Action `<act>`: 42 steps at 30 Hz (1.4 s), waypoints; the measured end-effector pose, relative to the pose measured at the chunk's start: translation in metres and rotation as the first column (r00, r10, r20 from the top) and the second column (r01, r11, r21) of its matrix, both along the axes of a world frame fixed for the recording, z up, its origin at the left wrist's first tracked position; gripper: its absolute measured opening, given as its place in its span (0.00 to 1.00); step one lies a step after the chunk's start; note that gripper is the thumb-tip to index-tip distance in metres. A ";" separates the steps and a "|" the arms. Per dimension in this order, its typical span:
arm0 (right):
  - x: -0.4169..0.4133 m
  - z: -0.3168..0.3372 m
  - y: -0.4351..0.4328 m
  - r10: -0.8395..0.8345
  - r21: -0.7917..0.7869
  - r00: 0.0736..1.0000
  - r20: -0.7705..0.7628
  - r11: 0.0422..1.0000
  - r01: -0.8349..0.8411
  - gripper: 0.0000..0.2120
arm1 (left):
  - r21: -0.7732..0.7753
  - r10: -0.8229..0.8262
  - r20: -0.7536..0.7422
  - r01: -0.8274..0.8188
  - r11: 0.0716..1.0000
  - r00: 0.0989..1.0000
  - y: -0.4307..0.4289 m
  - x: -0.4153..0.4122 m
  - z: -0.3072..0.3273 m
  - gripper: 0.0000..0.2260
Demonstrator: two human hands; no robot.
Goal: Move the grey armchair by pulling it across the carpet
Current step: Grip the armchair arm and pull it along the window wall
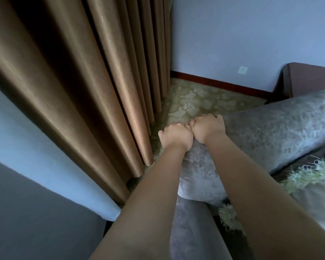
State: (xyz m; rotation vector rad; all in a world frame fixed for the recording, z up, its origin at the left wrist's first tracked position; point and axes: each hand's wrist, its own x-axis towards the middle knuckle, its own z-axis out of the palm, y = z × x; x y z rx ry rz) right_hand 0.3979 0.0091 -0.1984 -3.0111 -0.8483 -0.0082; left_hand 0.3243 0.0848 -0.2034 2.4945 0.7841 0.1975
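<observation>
The grey armchair (pixel 274 132) fills the right and lower middle of the head view, its fuzzy grey back curving from the centre to the right edge. My left hand (pixel 174 136) and my right hand (pixel 207 128) sit side by side, thumbs touching, both closed over the top corner of the chair's back. Their fingers curl over the far side and are hidden. A shaggy pale green cushion (pixel 311 171) lies on the seat at the right. The patterned green carpet (pixel 193 102) shows beyond the hands.
Brown curtains (pixel 94 81) hang close on the left, reaching the carpet beside the chair. A pale wall (pixel 233 34) with a socket (pixel 242 70) and dark red skirting stands behind. A dark brown piece of furniture (pixel 308 79) sits at the far right.
</observation>
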 end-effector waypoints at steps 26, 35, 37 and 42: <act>0.007 -0.022 0.047 0.199 0.046 0.976 0.091 0.978 -0.204 0.20 | 0.170 0.086 0.005 -0.086 0.982 0.996 0.049 0.005 -0.029 0.17; 0.009 -0.025 0.051 0.153 0.053 0.987 0.056 0.986 -0.156 0.24 | 0.111 0.070 0.038 -0.074 0.991 0.997 0.054 0.009 -0.035 0.19; 0.009 -0.025 0.050 0.160 0.046 0.985 0.060 0.986 -0.163 0.25 | 0.095 0.069 0.038 -0.072 0.993 0.997 0.054 0.008 -0.034 0.21; 0.000 -0.024 0.049 0.134 0.018 0.989 0.054 0.991 -0.136 0.24 | 0.043 0.057 0.017 -0.058 0.997 0.998 0.051 0.001 -0.030 0.21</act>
